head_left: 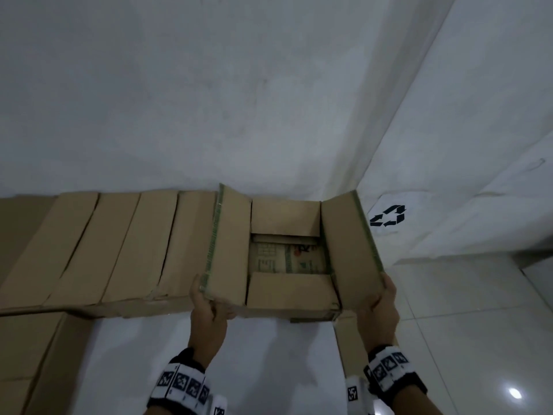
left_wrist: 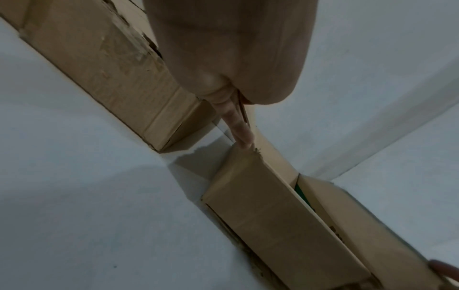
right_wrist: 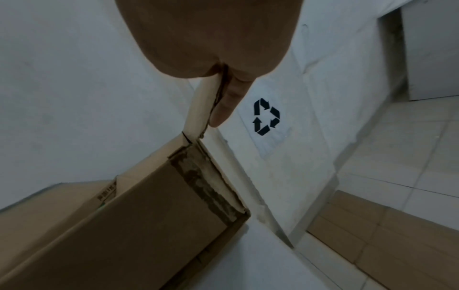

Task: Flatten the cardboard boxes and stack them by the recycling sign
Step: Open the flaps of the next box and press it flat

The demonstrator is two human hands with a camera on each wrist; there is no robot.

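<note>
An open brown cardboard box (head_left: 288,290) is held up in front of the white wall, its top flaps spread. My left hand (head_left: 206,301) grips the near corner of the left flap (head_left: 230,244). My right hand (head_left: 381,301) grips the near corner of the right flap (head_left: 350,244). In the left wrist view a finger (left_wrist: 236,125) lies along the flap's edge above the box (left_wrist: 273,215). In the right wrist view a finger (right_wrist: 226,102) presses the flap edge above the box (right_wrist: 139,215). A black recycling sign (head_left: 388,216) (right_wrist: 266,117) is on the wall to the right.
A row of cardboard boxes (head_left: 98,247) stands along the wall to the left, and more cardboard (head_left: 33,363) lies at the lower left. A cardboard piece (head_left: 356,342) is below the held box. White tiled floor (head_left: 478,339) spreads to the right, with flat cardboard (right_wrist: 387,241) on it.
</note>
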